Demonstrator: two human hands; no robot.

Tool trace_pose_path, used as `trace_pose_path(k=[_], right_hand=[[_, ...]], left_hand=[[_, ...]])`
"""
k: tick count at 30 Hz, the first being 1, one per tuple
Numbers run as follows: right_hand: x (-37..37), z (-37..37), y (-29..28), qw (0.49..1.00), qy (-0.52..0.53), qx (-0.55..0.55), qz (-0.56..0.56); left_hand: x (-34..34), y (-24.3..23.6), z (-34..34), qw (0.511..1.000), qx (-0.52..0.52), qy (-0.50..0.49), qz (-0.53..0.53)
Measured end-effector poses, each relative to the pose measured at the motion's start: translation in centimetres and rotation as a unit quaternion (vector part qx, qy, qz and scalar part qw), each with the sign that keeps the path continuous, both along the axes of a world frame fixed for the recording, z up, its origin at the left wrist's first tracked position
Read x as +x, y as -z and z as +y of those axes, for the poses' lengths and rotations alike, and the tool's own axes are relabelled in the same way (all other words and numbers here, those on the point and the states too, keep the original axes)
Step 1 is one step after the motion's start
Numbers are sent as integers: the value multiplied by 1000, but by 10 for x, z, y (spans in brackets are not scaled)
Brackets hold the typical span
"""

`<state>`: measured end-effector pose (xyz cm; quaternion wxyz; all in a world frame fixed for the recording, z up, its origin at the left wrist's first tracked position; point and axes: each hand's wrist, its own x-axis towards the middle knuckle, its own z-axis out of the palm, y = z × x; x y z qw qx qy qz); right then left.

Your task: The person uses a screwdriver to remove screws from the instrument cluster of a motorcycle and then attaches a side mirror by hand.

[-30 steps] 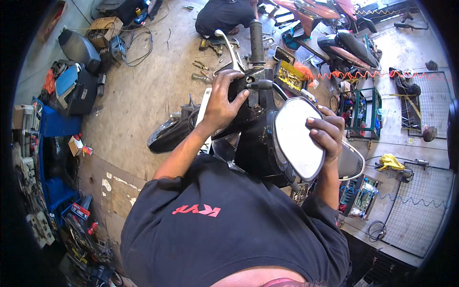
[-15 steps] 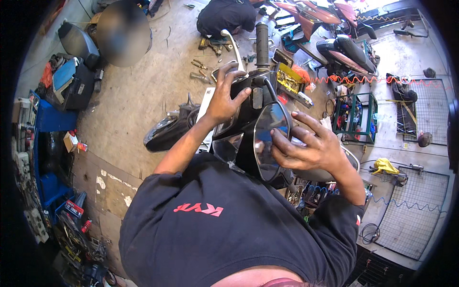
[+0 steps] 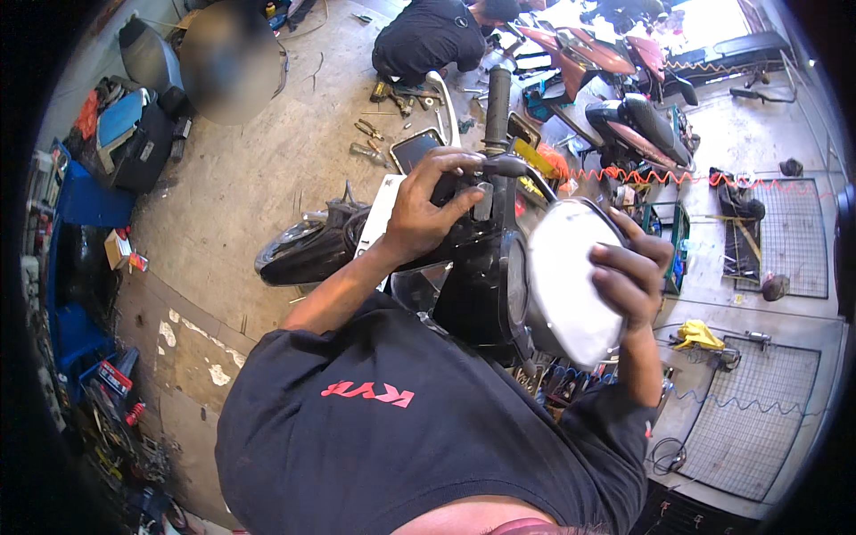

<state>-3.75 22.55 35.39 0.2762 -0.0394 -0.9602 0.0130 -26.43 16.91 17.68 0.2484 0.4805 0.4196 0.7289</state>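
While a black mudguard (image 3: 312, 264) juts out at nine o'clock, the person's left hand (image 3: 423, 214), toward twelve, curves its fingers loosely over the handlebar housing, thumb apart; whether it grips firmly cannot be told. The rubber handlebar grip (image 3: 499, 102) points to one o'clock. At three, the rear-view mirror (image 3: 569, 281) sits on its black stem (image 3: 538, 186), which reaches the handlebar, so mounting appears done. Right of it, the right hand (image 3: 639, 281) is closed around the outer edge, fingertips on the glass, thumb hidden. Aiming seems unfinished; the joint's tightness cannot be seen.
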Motion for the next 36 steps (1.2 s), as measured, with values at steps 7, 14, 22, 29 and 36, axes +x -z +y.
trace_pose_path(k=[7, 14, 22, 29, 36], right_hand=[[28, -5, 40, 963, -80, 3, 259], [41, -22, 44, 947, -73, 12, 312], [52, -35, 29, 960, -67, -20, 270], [48, -35, 35, 951, -70, -10, 302], [58, -28, 29, 964, -92, 6, 249]], left_hand=[[8, -26, -2, 991, 73, -26, 111], [17, -34, -5, 992, 61, 18, 111], [25, -57, -17, 995, -62, 66, 48], [24, -57, -23, 985, -125, 118, -6], [26, -42, -15, 994, 61, 30, 88]])
